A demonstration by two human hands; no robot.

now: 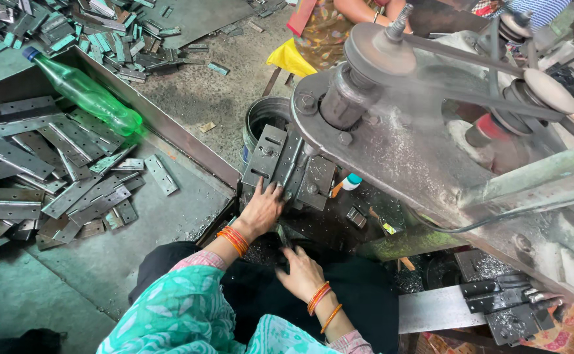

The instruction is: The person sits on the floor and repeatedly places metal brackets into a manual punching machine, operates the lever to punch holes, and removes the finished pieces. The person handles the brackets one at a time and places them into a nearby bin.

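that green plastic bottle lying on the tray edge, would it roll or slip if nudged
The green plastic bottle lies on its side across the tray rim, so it would likely roll. It looks thin-walled, probably light and squashy, and smooth enough to slip.

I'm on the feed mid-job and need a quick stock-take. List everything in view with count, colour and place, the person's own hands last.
Metal strips: a large pile, grey, in the tray at left.
More strips: many, grey and greenish, on the floor top left.
Plastic bottle: one, green, lying on the tray's edge.
Machine: one, grey, pulleys and belt, at right.
Fixture plates: grey, at the machine's front.
Bucket: one, grey, behind the fixture.
Another person: partly seen, top centre.
Bangles: orange, on both wrists.
Left hand: on the fixture plates.
Right hand: low over the lap; contents unclear.
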